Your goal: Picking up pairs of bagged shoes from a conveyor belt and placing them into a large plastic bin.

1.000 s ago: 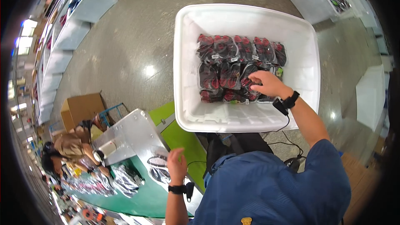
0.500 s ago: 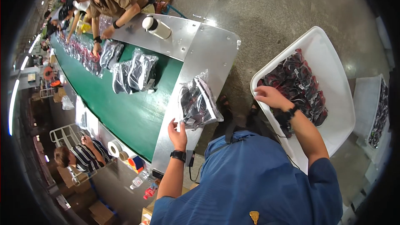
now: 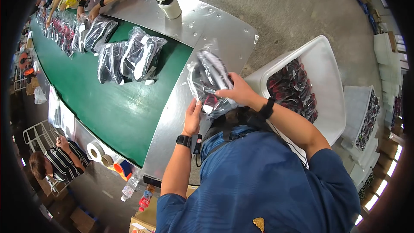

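Observation:
A clear plastic bag [image 3: 210, 71] with what look like dark shoes with white soles, and a bit of red, is between my two hands over the metal end of the table. My right hand [image 3: 239, 90] grips its right side, thumb across the front. At its lower left edge, my left hand [image 3: 192, 114] pinches the plastic. Several similar bagged pairs [image 3: 140, 56] lie on the green conveyor belt [image 3: 112, 108]. To my right stands a white bin [image 3: 330, 90] holding many bagged dark and red items [image 3: 295, 90].
A white bottle [image 3: 169, 4] stands on the metal edge [image 3: 207, 21]. Across the belt, a co-worker's hands [image 3: 88, 15] handle bags. Tape rolls [image 3: 95, 152] and drink bottles [image 3: 129, 188] are at the lower left, near a person in stripes [image 3: 64, 164]. More bins [image 3: 355, 112] stand far right.
My right hand has moved left from the bin's rim onto the bag. The bag, lying on the metal before, is now held and tilted. The view has shifted too.

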Demonstrator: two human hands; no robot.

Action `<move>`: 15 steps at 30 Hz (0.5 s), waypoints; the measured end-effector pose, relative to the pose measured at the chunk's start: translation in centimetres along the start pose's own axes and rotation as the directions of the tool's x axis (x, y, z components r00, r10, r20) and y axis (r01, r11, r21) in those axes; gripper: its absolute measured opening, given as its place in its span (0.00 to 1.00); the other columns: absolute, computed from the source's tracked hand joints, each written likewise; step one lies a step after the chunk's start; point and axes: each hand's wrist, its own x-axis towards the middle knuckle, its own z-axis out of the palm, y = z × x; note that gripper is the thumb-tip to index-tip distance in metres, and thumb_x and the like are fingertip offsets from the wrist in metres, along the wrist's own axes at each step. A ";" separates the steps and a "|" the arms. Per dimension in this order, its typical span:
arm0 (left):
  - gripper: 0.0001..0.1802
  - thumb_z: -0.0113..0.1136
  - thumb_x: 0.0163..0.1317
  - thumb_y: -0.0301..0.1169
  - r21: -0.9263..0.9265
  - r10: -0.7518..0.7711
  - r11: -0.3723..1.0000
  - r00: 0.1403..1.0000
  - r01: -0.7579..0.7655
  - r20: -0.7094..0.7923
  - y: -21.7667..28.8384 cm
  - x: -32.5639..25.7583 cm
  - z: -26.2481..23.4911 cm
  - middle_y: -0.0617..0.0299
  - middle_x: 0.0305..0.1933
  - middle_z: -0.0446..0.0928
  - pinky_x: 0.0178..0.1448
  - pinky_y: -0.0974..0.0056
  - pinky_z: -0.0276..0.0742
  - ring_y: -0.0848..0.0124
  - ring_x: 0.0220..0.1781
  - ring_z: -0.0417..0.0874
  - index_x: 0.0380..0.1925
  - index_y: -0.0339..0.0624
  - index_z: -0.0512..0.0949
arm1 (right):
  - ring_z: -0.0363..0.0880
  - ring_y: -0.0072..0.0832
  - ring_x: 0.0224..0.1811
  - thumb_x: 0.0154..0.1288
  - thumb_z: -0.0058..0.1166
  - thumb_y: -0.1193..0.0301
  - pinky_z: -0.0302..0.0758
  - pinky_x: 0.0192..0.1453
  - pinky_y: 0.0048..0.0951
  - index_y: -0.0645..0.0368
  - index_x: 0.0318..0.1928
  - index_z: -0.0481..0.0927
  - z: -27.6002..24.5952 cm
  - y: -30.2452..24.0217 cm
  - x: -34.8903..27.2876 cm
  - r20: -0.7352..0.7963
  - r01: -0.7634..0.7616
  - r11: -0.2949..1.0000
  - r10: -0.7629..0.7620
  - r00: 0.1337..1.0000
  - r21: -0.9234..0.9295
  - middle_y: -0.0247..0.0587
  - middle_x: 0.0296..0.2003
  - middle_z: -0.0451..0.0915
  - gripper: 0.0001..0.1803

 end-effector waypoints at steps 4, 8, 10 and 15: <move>0.39 0.43 0.77 0.64 -0.173 0.050 0.982 0.988 -0.075 -0.143 2.2 -1.3 -1.9 0.58 0.69 0.70 0.67 0.48 0.70 0.65 0.67 0.72 0.80 0.56 0.59 | 0.77 0.36 0.48 0.54 0.78 0.51 0.76 0.51 0.36 0.57 0.67 0.73 1.5 -5.3 -3.5 0.092 0.525 0.784 -0.527 0.845 -0.332 0.42 0.45 0.75 0.44; 0.43 0.44 0.76 0.66 -0.272 0.065 0.953 0.965 -0.137 -0.255 5.1 -3.0 -4.3 0.54 0.70 0.69 0.64 0.42 0.75 0.58 0.66 0.75 0.81 0.57 0.52 | 0.80 0.46 0.55 0.61 0.71 0.56 0.77 0.60 0.41 0.63 0.56 0.82 2.6 -5.2 -2.4 0.335 0.344 0.934 -0.294 0.895 -0.099 0.52 0.48 0.79 0.30; 0.42 0.48 0.76 0.62 -0.159 0.056 0.981 0.955 -0.106 -0.291 4.7 -1.8 -5.2 0.54 0.70 0.69 0.63 0.42 0.75 0.58 0.67 0.75 0.81 0.56 0.51 | 0.79 0.47 0.57 0.60 0.70 0.58 0.75 0.63 0.40 0.64 0.60 0.79 3.6 0.4 2.1 -0.070 0.363 0.904 -0.387 0.920 -0.226 0.54 0.50 0.78 0.33; 0.36 0.68 0.71 0.38 0.147 0.364 0.930 0.900 -0.337 -0.241 3.8 2.9 -4.2 0.56 0.65 0.76 0.61 0.56 0.80 0.66 0.63 0.79 0.73 0.43 0.62 | 0.71 0.53 0.70 0.66 0.64 0.46 0.67 0.75 0.42 0.66 0.77 0.58 4.5 5.1 8.9 0.053 0.212 0.944 -0.205 0.977 -0.254 0.64 0.67 0.71 0.51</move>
